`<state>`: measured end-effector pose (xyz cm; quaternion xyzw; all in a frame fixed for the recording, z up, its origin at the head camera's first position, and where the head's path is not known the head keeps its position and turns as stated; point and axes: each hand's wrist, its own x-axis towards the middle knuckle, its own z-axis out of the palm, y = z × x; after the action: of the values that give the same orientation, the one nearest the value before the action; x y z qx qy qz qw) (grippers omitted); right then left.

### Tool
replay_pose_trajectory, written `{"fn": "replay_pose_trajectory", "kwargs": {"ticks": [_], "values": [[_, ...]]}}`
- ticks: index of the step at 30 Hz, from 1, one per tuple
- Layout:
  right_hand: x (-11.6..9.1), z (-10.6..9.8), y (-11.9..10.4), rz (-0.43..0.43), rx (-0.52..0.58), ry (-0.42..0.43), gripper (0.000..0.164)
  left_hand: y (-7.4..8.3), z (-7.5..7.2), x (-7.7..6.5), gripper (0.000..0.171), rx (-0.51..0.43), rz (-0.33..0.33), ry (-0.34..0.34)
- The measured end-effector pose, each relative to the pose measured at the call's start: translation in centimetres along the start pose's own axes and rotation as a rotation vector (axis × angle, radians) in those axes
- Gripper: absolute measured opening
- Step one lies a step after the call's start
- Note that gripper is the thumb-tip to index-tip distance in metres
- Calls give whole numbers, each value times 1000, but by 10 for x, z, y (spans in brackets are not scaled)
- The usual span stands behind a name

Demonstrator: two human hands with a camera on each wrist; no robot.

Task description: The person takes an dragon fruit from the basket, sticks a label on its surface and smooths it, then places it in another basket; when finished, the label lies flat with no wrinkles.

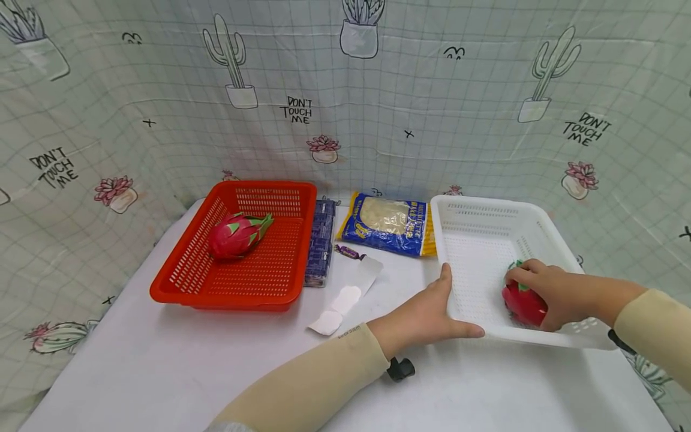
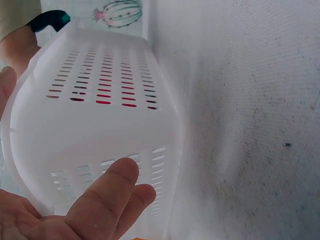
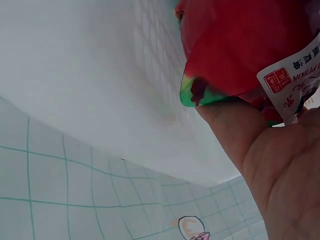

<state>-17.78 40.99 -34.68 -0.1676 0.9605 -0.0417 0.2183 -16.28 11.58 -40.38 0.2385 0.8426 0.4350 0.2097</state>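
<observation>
My right hand (image 1: 556,297) reaches into the white plastic basket (image 1: 493,206) and grips a red dragon fruit (image 1: 522,306) with green-tipped scales. In the right wrist view, a white label with print sits on that dragon fruit (image 3: 240,50), the thumb pressing along its side. My left hand (image 1: 426,315) spreads round the basket's near left corner, thumb along the front rim. Two of its fingers (image 2: 107,195) lie fairly straight against the slotted outer wall in the left wrist view. Another dragon fruit (image 1: 237,235) lies in the red basket (image 1: 308,240) at the left.
Between the baskets stand a dark blue patterned box (image 1: 321,240), a blue-and-yellow food packet (image 1: 385,222), a small purple-wrapped candy (image 1: 348,252) and a white strip (image 1: 345,300). A printed cloth (image 1: 388,96) hangs behind and beside the white table (image 1: 216,360).
</observation>
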Motion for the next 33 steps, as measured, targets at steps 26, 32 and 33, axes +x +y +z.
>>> {"fn": "replay_pose_trajectory", "kwargs": {"ticks": [26,32,33], "values": [[13,1,-3,-20,-72,-54,99,0,1,-1,130,20,0,-11],[11,2,0,-5,-72,-40,104,1,-1,-2,129,13,11,-13],[11,1,0,-2,-69,-41,104,1,-2,-2,129,13,9,-13]]}}
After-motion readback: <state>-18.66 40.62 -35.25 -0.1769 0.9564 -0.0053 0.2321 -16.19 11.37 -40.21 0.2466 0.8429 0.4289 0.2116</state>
